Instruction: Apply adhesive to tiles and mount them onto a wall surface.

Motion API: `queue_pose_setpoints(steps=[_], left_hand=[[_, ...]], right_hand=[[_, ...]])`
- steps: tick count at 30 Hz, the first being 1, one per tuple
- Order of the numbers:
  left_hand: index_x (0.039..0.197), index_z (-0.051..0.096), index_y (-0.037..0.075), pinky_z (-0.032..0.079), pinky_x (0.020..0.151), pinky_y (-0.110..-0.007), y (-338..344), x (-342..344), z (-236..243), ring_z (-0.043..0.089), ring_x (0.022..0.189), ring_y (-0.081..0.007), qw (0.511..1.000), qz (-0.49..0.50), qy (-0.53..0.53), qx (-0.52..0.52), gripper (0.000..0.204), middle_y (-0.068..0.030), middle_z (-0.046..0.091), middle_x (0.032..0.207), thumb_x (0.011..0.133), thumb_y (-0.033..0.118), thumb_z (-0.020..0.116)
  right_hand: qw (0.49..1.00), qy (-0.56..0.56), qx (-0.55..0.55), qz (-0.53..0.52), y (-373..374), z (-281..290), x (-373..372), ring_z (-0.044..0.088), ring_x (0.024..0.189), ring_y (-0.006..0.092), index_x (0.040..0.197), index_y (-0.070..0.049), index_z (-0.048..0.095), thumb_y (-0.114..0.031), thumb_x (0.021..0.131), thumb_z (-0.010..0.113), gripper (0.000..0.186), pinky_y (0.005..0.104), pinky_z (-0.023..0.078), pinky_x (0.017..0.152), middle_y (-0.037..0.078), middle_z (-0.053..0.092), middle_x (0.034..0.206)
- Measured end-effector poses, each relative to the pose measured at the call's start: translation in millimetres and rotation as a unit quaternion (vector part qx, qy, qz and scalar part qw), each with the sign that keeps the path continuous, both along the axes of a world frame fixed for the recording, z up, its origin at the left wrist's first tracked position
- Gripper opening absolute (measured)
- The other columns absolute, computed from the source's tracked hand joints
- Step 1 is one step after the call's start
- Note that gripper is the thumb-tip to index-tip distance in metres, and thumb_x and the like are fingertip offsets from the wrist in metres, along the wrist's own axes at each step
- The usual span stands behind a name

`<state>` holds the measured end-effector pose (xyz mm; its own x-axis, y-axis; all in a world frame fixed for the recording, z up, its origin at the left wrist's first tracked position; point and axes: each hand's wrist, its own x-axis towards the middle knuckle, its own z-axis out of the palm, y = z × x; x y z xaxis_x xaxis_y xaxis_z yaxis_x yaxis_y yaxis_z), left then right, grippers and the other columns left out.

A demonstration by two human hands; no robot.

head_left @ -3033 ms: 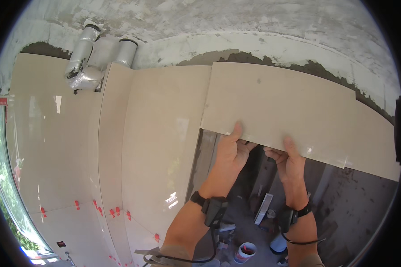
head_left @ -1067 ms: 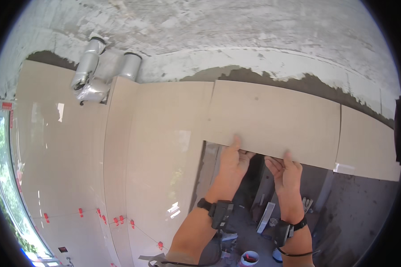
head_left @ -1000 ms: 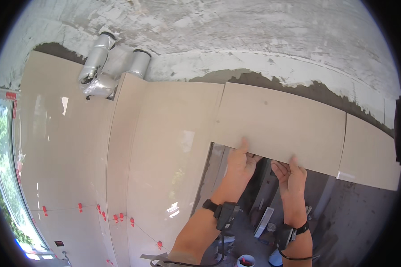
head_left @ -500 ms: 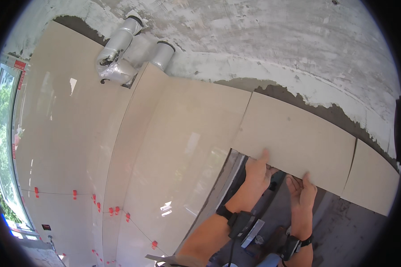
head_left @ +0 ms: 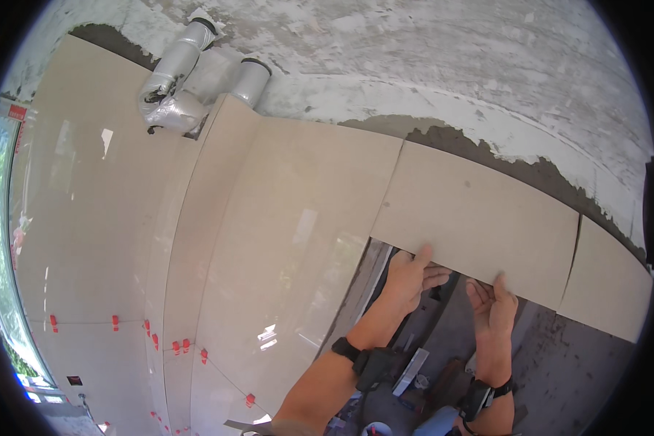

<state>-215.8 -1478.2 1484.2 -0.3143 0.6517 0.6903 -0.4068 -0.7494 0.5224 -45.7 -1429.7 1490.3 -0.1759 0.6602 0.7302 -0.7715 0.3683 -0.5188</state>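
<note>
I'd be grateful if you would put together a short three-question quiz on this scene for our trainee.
1. True or false: the left hand and the right hand are both at the lower edge of the same beige panel.

2. Multiple choice: what colour are the small clips strung along the joint line at the lower left?
A) Green
B) Red
C) Yellow

3. Fill in the blank: in the picture, the silver ducts are on the ____ side of that panel.

Key: 1. True. 2. B. 3. Left.
</note>
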Motion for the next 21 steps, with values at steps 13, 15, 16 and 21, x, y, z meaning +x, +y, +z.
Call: queue_pose_setpoints(steps=[13, 15, 16, 21], left_hand=[[0.119, 0.051, -0.002, 0.056, 0.08, -0.041, 7.3, 1.2, -4.4, 0.066, 0.095, -0.0289, 0.999, -0.023, -0.032, 0.037, 0.038, -0.0165, 0.064, 0.108, 0.097, 0.03, 0.055], [0.118, 0.052, -0.002, 0.057, 0.079, -0.04, 8.0, 1.6, -4.7, 0.066, 0.094, -0.0287, 0.998, -0.022, -0.034, 0.045, 0.039, -0.0161, 0.065, 0.107, 0.097, 0.03, 0.055], [0.119, 0.051, -0.002, 0.057, 0.079, -0.04, 8.4, 2.0, -5.1, 0.066, 0.094, -0.0287, 0.998, -0.024, -0.034, 0.046, 0.039, -0.0161, 0.064, 0.108, 0.097, 0.031, 0.056], [0.12, 0.05, -0.002, 0.057, 0.079, -0.04, 5.4, 0.4, -3.5, 0.066, 0.095, -0.0287, 0.999, -0.02, -0.026, 0.043, 0.041, -0.0166, 0.063, 0.11, 0.097, 0.031, 0.054]], right_hand=[[1.0, -0.016, 0.017, 0.006, 4.7, -3.6, 1.6, 0.068, 0.087, 0.0283, 0.117, 0.009, 0.05, -0.028, 0.1, 0.049, 0.041, 0.0357, 0.059, 0.076, 0.022, 0.064, 0.101], [1.0, -0.015, 0.013, 0.007, 5.5, -3.8, 1.3, 0.068, 0.087, 0.0282, 0.117, 0.009, 0.05, -0.028, 0.1, 0.049, 0.041, 0.0359, 0.059, 0.076, 0.022, 0.064, 0.102], [1.0, -0.012, 0.016, 0.008, 6.9, -4.3, 1.7, 0.068, 0.087, 0.0283, 0.116, 0.009, 0.05, -0.028, 0.099, 0.05, 0.041, 0.0358, 0.059, 0.076, 0.022, 0.064, 0.102], [0.999, 0.004, 0.03, 0.02, 5.3, -4.3, -0.1, 0.068, 0.088, 0.0288, 0.115, 0.01, 0.05, -0.028, 0.099, 0.051, 0.041, 0.0359, 0.059, 0.075, 0.022, 0.064, 0.101]])
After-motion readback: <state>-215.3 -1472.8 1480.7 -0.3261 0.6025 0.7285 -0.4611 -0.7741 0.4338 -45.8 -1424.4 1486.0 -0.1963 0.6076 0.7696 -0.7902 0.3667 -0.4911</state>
